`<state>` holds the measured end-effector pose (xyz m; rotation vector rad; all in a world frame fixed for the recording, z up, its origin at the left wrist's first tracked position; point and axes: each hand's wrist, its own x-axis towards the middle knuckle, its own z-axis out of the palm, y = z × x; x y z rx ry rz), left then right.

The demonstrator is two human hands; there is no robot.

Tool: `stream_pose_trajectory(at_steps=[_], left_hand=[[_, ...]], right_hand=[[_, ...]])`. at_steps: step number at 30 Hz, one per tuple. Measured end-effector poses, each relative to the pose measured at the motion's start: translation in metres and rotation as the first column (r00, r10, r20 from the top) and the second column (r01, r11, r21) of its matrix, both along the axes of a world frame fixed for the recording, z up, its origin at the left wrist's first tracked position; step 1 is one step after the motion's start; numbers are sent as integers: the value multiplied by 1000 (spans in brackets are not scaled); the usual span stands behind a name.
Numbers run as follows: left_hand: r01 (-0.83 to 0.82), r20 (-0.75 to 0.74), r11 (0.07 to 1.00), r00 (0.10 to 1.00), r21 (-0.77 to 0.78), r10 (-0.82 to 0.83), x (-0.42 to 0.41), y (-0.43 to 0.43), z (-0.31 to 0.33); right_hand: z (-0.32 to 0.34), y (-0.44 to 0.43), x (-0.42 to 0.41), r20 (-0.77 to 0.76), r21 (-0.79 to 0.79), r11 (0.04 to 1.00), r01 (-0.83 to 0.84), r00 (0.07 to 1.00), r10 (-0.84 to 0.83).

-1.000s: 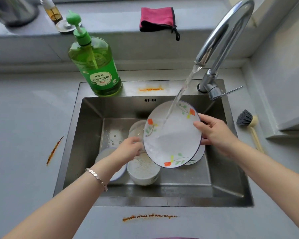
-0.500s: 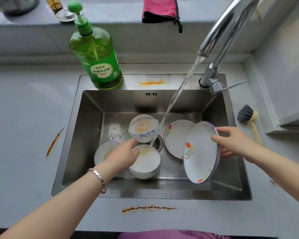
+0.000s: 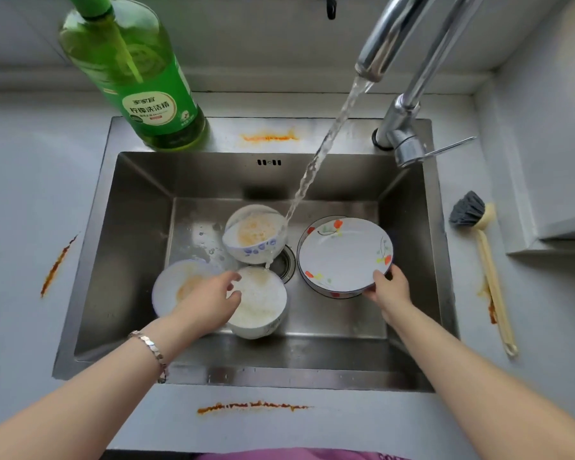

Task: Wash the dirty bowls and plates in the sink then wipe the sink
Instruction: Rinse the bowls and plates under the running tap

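The right hand [image 3: 387, 290] pinches the near rim of the floral plate [image 3: 346, 252], thumb on top and fingers underneath. The plate is tipped slightly over a second plate [image 3: 327, 292] whose edge shows just below it. The left hand [image 3: 210, 300] lies over the left rim of the near bowl [image 3: 263, 303] with thumb and forefinger apart. I cannot tell whether it grips the rim.

The step looks like parking the plate and taking up the bowl. The plate should go down flat so that it nests on the one beneath and does not skate on wet steel. Only then should the pinch let go. The bowl looks wet and starchy, so it calls for a firm hold with the thumb inside the rim.

The water stream [image 3: 312, 167] falls just beyond the left fingertips and strikes the tilted blue-patterned bowl [image 3: 249, 237]. The drain [image 3: 284, 263] sits between the hands. A soiled dish [image 3: 176, 287] lies under the left hand's outer side. Further out, a dish brush [image 3: 472, 220] rests on the bench [image 3: 20, 210] right of the right hand, and a detergent bottle [image 3: 136, 78] stands beyond the left.
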<state>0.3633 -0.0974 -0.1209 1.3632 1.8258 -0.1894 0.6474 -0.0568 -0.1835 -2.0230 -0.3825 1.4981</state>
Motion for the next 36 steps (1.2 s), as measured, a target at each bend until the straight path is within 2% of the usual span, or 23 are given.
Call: stream_pose_trajectory(at_steps=[7, 14, 21, 25, 27, 29, 31, 32, 36], left_hand=[[-23, 10, 999, 1000, 22, 22, 0, 7, -9], [-26, 1, 1000, 1000, -2, 26, 1, 10, -11], [-52, 22, 998, 998, -26, 53, 9, 6, -12], [-99, -1, 994, 995, -44, 99, 9, 14, -14], [-242, 37, 970, 969, -14, 243, 10, 27, -15], [-515, 143, 854, 842, -75, 520, 12, 46, -19], [-719, 201, 665, 634, -202, 747, 13, 64, -31], [-771, 208, 587, 549, -249, 809, 14, 71, -37], [-834, 211, 378, 318, -402, 924, 15, 82, -64]], right_hand=[[-37, 2, 5, -33, -47, 997, 68, 997, -70], [-48, -5, 7, 122, -85, 996, -14, 992, 24], [-49, -17, 15, 97, -168, 983, -69, 992, 86], [-38, -19, 14, 170, -235, 946, -222, 949, 265], [-25, -14, 10, 258, -301, 870, -391, 845, 469], [-8, -6, 1, 273, -325, 779, -536, 736, 620], [4, -1, -9, 259, -265, 728, -632, 681, 685], [11, 2, -15, 264, -231, 711, -664, 661, 703], [21, 7, -34, 306, -162, 675, -720, 613, 728]])
